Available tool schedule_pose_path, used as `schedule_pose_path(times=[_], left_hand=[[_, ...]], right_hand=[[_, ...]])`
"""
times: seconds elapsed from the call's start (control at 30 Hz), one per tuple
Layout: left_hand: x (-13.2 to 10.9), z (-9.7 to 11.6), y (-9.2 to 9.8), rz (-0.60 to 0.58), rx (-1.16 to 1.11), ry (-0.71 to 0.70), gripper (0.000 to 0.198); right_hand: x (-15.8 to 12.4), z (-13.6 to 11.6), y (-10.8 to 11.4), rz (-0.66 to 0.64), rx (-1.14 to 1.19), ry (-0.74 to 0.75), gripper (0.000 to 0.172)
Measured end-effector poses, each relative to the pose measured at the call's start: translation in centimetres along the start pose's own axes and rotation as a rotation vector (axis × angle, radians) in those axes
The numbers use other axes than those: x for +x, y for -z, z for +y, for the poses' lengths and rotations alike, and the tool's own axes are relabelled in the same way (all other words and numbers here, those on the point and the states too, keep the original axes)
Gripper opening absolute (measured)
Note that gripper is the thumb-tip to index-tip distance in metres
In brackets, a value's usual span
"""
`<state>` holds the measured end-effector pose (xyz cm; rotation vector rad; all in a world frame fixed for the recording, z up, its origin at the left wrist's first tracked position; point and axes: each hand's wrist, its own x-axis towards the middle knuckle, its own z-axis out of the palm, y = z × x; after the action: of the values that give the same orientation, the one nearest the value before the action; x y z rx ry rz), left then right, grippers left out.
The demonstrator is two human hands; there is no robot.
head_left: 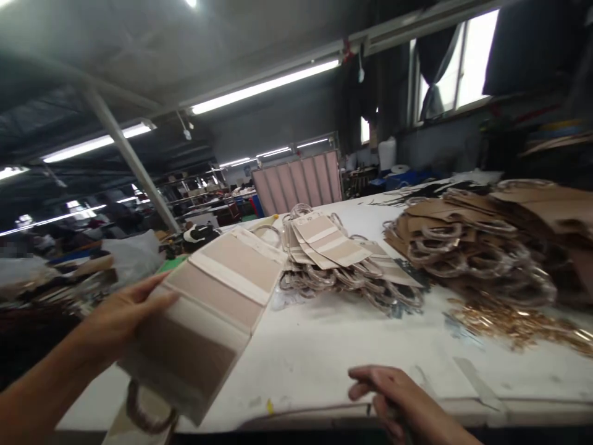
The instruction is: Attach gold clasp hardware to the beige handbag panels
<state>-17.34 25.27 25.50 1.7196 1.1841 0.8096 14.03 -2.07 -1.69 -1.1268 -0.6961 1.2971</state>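
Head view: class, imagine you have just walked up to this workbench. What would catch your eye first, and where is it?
The flat beige-and-cream paper bag, held up in the left hand at lower left, dominates the view. Behind it on the white table lies a pile of similar bags with looped handles, and a bigger heap of brown bags spreads at right. The right hand rests curled at the table's near edge.

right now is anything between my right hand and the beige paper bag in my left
Nothing visible. Only bare white table lies between the right hand and the flat beige-and-white paper bag held by the left hand.
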Motion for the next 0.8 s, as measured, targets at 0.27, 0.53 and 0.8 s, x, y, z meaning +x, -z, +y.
schedule_pose_path(times=[0.27,0.53,0.8], left_hand=[[-11.9,-10.6,-9.4,-0.506,0.071,0.165,0.076],[-11.7,-12.2,-19.5,-0.987,-0.048,0.177,0.064],[-8.8,-11.1,-27.6,-1.219,-0.548,0.554,0.062]], right_hand=[[-4.5,-0.7,-2.0,0.089,0.284,0.141,0.068],[-9.4,2.5,1.4,0.176,0.170,0.121,0.066],[-10.8,1.8,3.3,-0.062,0.103,0.255,0.069]])
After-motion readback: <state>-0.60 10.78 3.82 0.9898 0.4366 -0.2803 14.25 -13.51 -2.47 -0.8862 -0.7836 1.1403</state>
